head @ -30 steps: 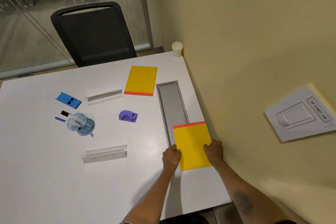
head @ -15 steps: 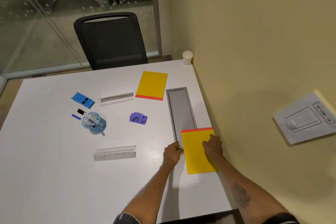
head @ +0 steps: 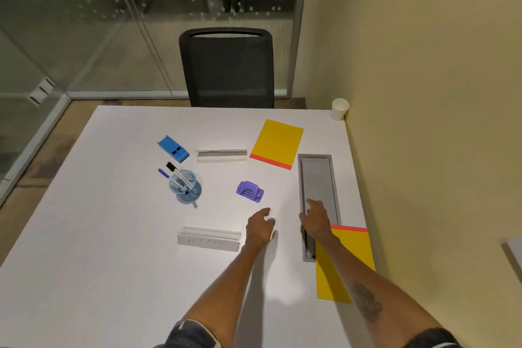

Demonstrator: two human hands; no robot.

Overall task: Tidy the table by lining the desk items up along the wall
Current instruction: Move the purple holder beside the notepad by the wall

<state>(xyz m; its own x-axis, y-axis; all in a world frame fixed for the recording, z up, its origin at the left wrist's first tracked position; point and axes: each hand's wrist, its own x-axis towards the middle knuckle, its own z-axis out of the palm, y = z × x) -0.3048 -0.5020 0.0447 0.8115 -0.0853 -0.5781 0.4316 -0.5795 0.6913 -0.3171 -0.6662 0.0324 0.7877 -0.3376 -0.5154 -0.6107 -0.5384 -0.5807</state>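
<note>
Yellow pad (head: pixel 351 257) lies flat by the wall (head: pixel 423 150), partly under the right forearm. Right hand (head: pixel 315 220), fingers loosely spread and empty, hovers over the grey tray (head: pixel 319 178) past it. Left hand (head: pixel 260 227) is open, empty, near a purple punch (head: pixel 250 191).

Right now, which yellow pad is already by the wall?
The near yellow pad, partly under the right forearm, lies along the wall with its red strip at the far end. The far yellow pad sits askew, away from the wall.
</note>
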